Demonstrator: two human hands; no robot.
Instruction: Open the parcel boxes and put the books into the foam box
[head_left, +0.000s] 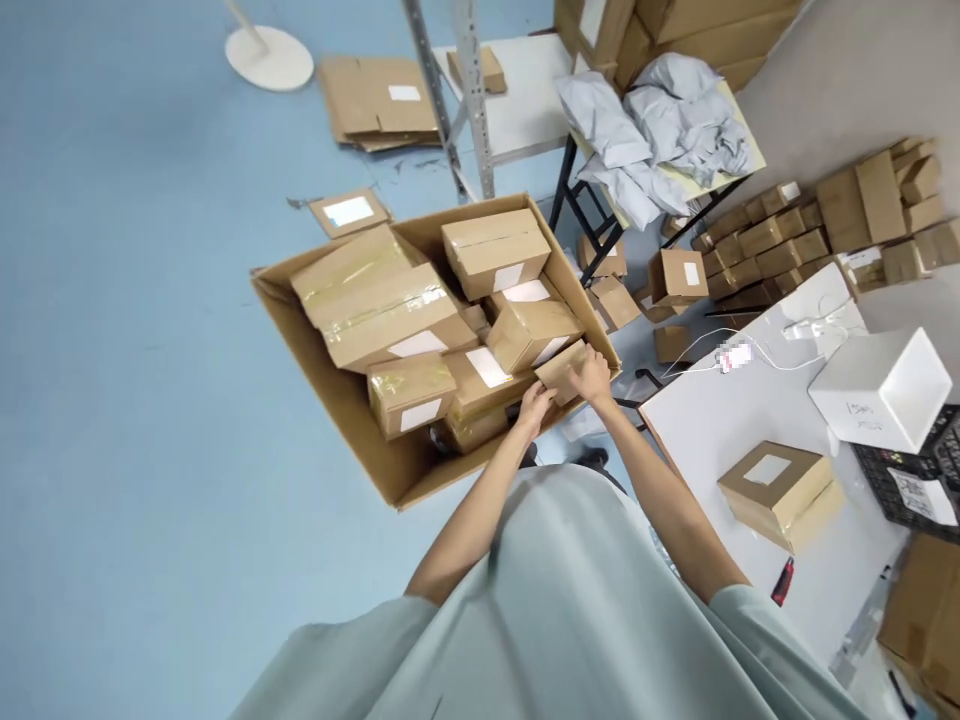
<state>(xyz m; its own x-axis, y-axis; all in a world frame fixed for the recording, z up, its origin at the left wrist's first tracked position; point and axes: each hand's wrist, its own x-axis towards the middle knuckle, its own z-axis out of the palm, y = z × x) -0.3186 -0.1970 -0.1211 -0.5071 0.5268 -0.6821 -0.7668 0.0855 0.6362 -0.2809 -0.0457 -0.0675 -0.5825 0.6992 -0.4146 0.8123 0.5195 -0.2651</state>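
Note:
Both of my hands reach into a large open cardboard carton (322, 390) filled with taped parcels. Between them is a small cardboard box (562, 372) at the carton's near right corner. My left hand (535, 405) grips its left lower end with bent fingers. My right hand (591, 378) holds its right side, thumb on the top face. Just beyond sits a parcel with a white label (532, 333). A taller parcel (496, 250) stands at the back, and long taped parcels (390, 315) lie on the left. The undersides of the fingers are hidden.
To the right, a white table (697, 420) carries a taped box (776, 485), a white foam box (877, 390) and a red cutter (782, 582). Grey mailer bags (667, 125) cover a small table behind. A metal post (472, 100) stands beyond the carton, near flattened cardboard (375, 95).

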